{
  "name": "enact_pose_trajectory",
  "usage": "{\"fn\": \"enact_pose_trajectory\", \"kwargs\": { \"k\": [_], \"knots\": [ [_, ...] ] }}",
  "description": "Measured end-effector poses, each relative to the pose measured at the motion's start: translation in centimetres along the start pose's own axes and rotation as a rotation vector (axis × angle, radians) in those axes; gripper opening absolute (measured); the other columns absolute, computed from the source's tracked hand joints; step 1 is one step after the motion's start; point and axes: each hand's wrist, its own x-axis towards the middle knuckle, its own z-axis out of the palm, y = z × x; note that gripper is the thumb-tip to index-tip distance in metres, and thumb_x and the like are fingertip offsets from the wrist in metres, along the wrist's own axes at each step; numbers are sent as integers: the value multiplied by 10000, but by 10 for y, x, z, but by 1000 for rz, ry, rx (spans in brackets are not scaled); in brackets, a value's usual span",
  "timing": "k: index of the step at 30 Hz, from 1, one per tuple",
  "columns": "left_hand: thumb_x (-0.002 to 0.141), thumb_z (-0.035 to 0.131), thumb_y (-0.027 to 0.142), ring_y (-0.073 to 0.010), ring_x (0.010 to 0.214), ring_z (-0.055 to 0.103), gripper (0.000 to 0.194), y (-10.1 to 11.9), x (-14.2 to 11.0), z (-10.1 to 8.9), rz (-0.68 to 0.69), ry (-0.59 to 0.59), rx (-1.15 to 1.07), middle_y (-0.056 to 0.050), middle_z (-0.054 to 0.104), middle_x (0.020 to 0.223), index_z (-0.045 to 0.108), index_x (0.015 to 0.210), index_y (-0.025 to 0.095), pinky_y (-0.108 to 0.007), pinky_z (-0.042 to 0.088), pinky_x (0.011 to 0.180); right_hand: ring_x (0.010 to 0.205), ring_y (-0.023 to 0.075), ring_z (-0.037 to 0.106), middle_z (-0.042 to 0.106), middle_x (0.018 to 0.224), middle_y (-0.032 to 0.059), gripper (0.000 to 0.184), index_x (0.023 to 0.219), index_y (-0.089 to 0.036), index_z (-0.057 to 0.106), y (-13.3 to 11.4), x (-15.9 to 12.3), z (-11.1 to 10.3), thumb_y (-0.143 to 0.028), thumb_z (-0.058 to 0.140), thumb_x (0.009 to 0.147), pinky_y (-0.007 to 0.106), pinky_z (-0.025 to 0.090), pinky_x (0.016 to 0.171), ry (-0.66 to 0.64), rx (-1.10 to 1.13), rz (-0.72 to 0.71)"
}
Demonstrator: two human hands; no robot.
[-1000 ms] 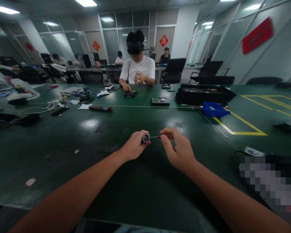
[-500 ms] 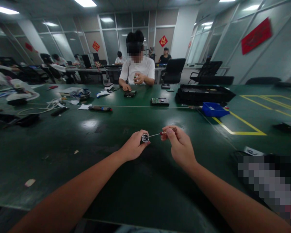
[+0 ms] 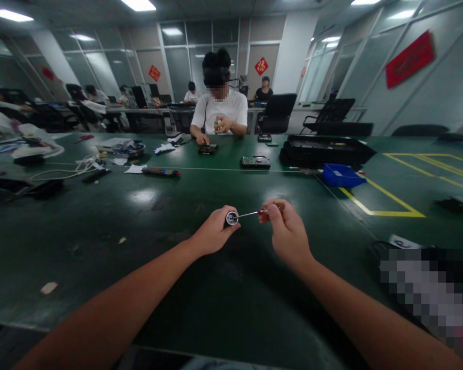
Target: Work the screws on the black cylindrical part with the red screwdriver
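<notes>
Centre frame, left hand [image 3: 215, 231] grips a round part [image 3: 232, 218], right hand [image 3: 289, 228] clasps a screwdriver [image 3: 261, 211]; upper centre, red sign [image 3: 261, 66] reads 福

The left grip [image 3: 214, 232] holds a silver-rimmed cylinder [image 3: 232, 219], the right grip [image 3: 289, 230] a screwdriver [image 3: 260, 211].

Hands [image 3: 214, 234] and forearms [image 3: 139, 292] are bare, with perhaps greyish clothing [image 3: 216, 364] below.

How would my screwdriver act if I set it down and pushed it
The screwdriver is probably stiff: its shaft looks straight and metallic. It's likely light, being slender. It might roll, though your right hand hides much of its handle.
</notes>
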Motion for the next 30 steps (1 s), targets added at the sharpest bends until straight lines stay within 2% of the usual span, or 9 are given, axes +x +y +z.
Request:
{"fn": "enact_pose_trajectory", "kwargs": {
  "k": [4, 10, 13, 16, 19, 22, 25, 30],
  "knots": [
    [914, 585, 266, -193, 878, 549, 145, -4, 0, 1, 10, 10, 12, -23, 596, 950, 523, 1029, 203, -326, 419, 782, 739, 165, 676, 701, 815, 25, 205, 1022, -212, 618, -11, -4, -4, -366, 489, 983, 310, 496, 700, -64, -242, -133],
    [924, 583, 322, -210, 918, 546, 174, -9, 0, 3, 20, -1, 46, -32, 598, 967, 534, 1050, 212, -346, 426, 810, 545, 144, 609, 673, 637, 1, 278, 760, -204, 669, -17, 0, -10, -453, 646, 882, 277, 414, 529, -49, -483, -175],
    [921, 583, 307, -205, 911, 548, 157, -9, 0, 3, 14, -13, 46, -32, 600, 967, 541, 1038, 211, -348, 431, 812, 659, 169, 661, 715, 770, 29, 189, 936, -199, 662, -17, 0, -9, -372, 588, 923, 289, 473, 599, -85, -423, -198],
    [926, 569, 293, -199, 896, 549, 127, -8, 0, 2, 8, -20, 38, -27, 596, 956, 544, 1017, 208, -346, 434, 806, 815, 196, 682, 713, 919, 53, 220, 1142, -212, 591, -16, -2, -8, -287, 513, 949, 324, 511, 718, -150, -347, -246],
    [926, 569, 299, -203, 897, 546, 135, -6, 0, 1, 10, -26, 43, -32, 601, 957, 543, 1021, 207, -352, 436, 811, 755, 191, 661, 693, 855, 35, 171, 1053, -235, 617, -16, -4, -9, -305, 487, 967, 328, 498, 691, -196, -361, -244],
    [922, 573, 295, -206, 907, 549, 141, -5, 0, 1, 10, -29, 45, -34, 604, 967, 542, 1028, 208, -354, 436, 818, 703, 182, 646, 668, 791, 24, 189, 1007, -238, 628, -15, -5, -9, -334, 467, 984, 329, 489, 664, -172, -341, -188],
    [919, 574, 283, -204, 909, 549, 133, -3, -1, 1, 6, -20, 43, -28, 600, 963, 542, 1026, 211, -345, 431, 811, 811, 193, 671, 679, 893, 39, 198, 1120, -233, 579, -12, -4, -7, -337, 493, 976, 353, 519, 750, -87, -146, -100],
    [904, 590, 258, -194, 882, 546, 141, -1, -1, 0, -1, -3, 44, -19, 596, 948, 538, 1025, 206, -331, 423, 793, 769, 177, 646, 661, 842, 34, 199, 987, -206, 616, 0, 4, 0, -384, 534, 948, 364, 532, 763, -27, 138, 79]
  ]
}}
